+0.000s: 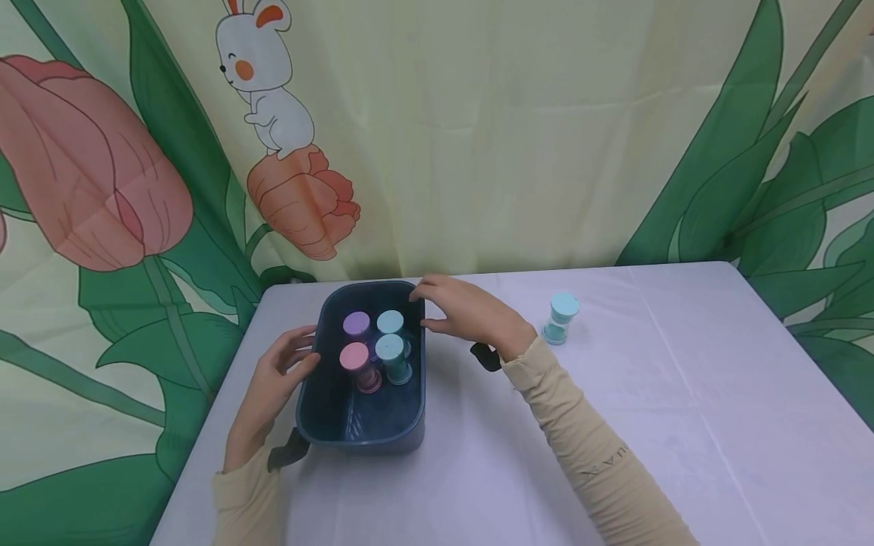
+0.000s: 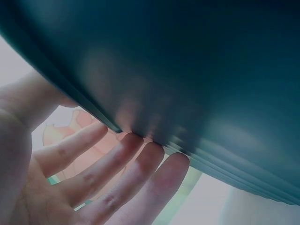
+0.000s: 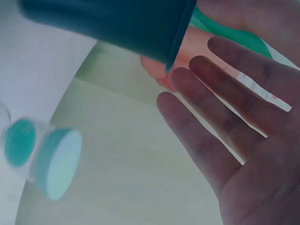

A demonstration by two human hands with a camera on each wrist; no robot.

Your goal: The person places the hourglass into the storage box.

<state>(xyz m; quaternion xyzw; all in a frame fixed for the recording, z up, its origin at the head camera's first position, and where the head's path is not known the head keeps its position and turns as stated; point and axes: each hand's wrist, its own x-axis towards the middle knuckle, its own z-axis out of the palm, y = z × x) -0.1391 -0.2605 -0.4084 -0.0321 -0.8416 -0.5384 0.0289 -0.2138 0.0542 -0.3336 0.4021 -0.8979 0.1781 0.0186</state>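
Observation:
A dark blue plastic bin (image 1: 362,440) is at the left part of the table. Inside it are sand timers: a purple-capped one (image 1: 356,324), a pink-capped one (image 1: 355,356) and two with light blue caps (image 1: 391,349). My left hand (image 1: 276,379) is at the bin's left side; in the left wrist view its fairly straight fingertips (image 2: 173,166) touch the outer wall (image 2: 197,108). At the far right of the rim is my right hand (image 1: 471,311), its fingers (image 3: 197,126) spread and extended by the bin's edge (image 3: 173,51). Whether they touch it I cannot tell.
Another light blue sand timer (image 1: 561,318) stands on the white-covered table (image 1: 614,440), to the right of the bin. Behind the table hangs a cloth (image 1: 512,152) printed with a rabbit, a carrot, tulips and leaves.

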